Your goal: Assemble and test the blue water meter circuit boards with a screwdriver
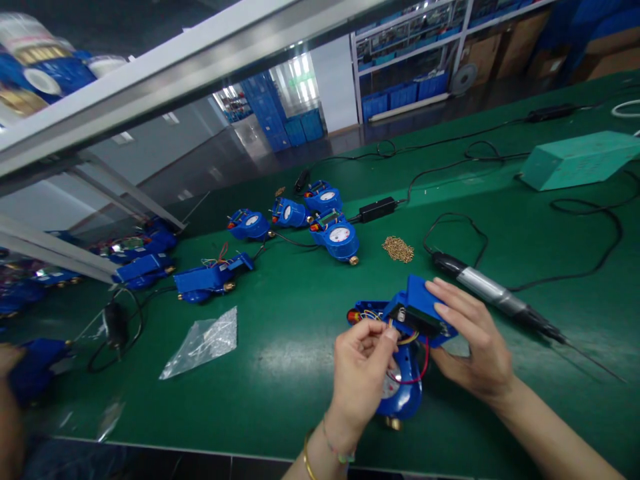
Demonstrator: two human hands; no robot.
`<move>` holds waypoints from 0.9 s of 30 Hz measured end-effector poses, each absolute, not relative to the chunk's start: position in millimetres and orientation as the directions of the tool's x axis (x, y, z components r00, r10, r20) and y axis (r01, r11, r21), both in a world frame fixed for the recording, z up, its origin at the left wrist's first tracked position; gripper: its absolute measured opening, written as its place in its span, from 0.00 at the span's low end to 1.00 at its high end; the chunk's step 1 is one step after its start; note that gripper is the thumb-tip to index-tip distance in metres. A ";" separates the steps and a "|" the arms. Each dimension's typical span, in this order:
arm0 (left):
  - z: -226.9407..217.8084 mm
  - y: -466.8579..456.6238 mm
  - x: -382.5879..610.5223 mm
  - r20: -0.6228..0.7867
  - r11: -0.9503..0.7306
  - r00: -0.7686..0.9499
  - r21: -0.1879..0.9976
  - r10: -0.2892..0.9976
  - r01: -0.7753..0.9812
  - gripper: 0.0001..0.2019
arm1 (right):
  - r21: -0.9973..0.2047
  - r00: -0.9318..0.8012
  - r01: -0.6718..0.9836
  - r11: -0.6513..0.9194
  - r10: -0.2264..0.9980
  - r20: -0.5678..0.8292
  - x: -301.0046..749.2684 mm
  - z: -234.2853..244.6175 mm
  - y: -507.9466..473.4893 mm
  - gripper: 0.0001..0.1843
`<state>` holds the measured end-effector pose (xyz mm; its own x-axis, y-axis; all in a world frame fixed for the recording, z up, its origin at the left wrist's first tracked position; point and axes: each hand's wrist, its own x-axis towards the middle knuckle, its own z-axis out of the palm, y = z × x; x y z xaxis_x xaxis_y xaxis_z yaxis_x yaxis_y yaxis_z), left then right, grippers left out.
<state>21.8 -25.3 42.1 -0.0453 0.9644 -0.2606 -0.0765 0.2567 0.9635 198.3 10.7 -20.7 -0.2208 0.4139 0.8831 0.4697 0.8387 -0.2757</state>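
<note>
A blue water meter [407, 400] with a brass fitting stands on the green bench in front of me. Its blue cover [419, 297] is tilted up, and coloured wires [425, 363] run between cover and body. My right hand [475, 340] grips the cover from the right, fingers over its top and thumb below. My left hand [363, 370] pinches the thin wires at the cover's left lower edge; the fingertips hide the exact spot. An electric screwdriver [493, 290] with a long bit lies to the right. Beyond the meter is a small pile of brass screws [398, 249].
More blue meters [340, 240] stand at the back, and others [203, 280] at the left. A clear plastic bag [205, 340] lies left of my hands. Black cables cross the bench [280, 400] near a green box [580, 160]. Another person's hand [7, 360] is at the far left.
</note>
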 end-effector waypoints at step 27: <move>37.3 -27.9 28.4 -0.221 0.208 -0.096 0.970 0.971 -0.125 0.11 | -0.257 -0.192 0.490 0.833 0.391 0.900 203.0 -15.4 8.3 0.42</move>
